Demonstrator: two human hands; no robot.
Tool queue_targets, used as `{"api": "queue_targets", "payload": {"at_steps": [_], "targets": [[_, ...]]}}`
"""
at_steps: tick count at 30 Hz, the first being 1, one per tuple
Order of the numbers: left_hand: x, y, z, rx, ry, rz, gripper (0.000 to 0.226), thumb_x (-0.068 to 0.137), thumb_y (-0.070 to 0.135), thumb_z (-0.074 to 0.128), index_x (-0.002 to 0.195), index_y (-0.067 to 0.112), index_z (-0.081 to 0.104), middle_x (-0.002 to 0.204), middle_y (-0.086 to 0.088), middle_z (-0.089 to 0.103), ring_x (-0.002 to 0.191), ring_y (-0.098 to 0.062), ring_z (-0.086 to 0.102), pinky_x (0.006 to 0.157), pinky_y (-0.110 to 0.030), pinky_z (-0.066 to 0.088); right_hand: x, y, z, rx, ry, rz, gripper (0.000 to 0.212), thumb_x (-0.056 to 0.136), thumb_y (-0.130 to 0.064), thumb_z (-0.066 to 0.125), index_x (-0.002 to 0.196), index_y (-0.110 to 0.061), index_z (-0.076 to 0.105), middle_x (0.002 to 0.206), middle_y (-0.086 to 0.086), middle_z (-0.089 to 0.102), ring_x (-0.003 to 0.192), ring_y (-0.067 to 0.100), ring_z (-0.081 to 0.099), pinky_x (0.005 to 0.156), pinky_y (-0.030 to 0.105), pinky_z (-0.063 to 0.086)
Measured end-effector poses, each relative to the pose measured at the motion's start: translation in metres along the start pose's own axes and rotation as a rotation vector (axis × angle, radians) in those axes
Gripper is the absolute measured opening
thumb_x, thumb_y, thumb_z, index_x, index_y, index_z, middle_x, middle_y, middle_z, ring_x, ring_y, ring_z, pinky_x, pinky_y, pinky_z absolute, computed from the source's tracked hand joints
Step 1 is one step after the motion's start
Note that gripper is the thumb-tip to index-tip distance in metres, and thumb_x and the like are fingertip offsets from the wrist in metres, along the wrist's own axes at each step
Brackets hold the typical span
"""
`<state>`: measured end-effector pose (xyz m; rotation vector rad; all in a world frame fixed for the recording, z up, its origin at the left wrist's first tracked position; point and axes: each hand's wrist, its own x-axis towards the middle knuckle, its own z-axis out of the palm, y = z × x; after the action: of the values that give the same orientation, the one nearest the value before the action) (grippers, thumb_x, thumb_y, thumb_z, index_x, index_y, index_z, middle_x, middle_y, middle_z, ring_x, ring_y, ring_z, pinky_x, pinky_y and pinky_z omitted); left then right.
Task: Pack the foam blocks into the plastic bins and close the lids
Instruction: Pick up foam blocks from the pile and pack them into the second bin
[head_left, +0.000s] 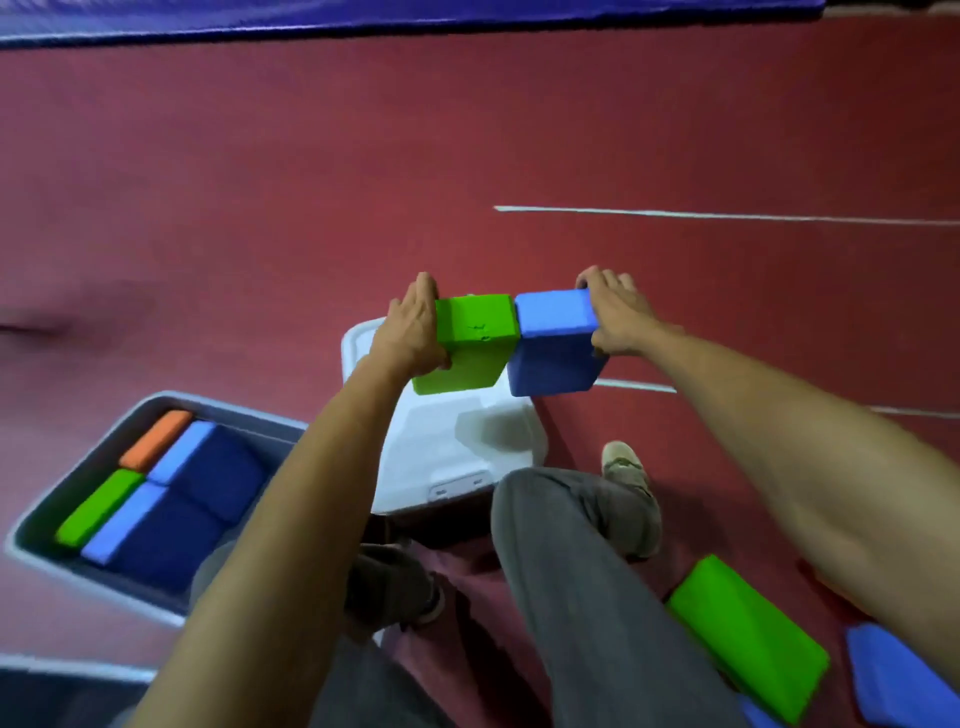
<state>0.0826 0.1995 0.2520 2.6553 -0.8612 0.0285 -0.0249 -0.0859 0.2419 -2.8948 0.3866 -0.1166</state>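
Green block (475, 338) and blue block (553, 343) held side by side, touching, over a white lid (457, 436). Left hand (410, 332) grips the green one's outer end, fingers together. Right hand (618, 317) clamps the blue one's outer end, fingers curled over its top. Open bin (72, 499) at lower left, partly filled.
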Motion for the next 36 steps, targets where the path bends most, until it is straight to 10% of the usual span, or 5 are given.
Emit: {"api": "queue_targets", "payload": {"at_steps": [18,36], "targets": [[-0.238,-0.322,-0.102,0.070,0.080,-0.763,0.084,0.062,0.015,0.076,0.139,0.024,0.044,0.127,-0.016,0.042,0.110,-0.044,0.048,0.096,-0.047,0.045,0.080,-0.433,0.129,-0.003,-0.073,-0.812,0.067,0.059,-0.002,0.063,0.121,-0.020,0.041,0.118,0.006,0.048,0.108,0.032,0.046,0.082,0.042,0.046],[-0.271,-0.440,0.027,-0.058,0.025,-0.962,0.089,0.064,0.022,0.083,0.141,0.023,0.038,0.127,-0.014,0.035,0.108,-0.040,0.046,0.090,-0.051,0.050,0.143,-0.519,0.305,-0.288,-0.206,-1.080,0.079,0.069,-0.008,0.073,0.138,-0.016,0.035,0.132,0.008,0.047,0.120,0.032,0.045,0.082,0.046,0.044]]}}
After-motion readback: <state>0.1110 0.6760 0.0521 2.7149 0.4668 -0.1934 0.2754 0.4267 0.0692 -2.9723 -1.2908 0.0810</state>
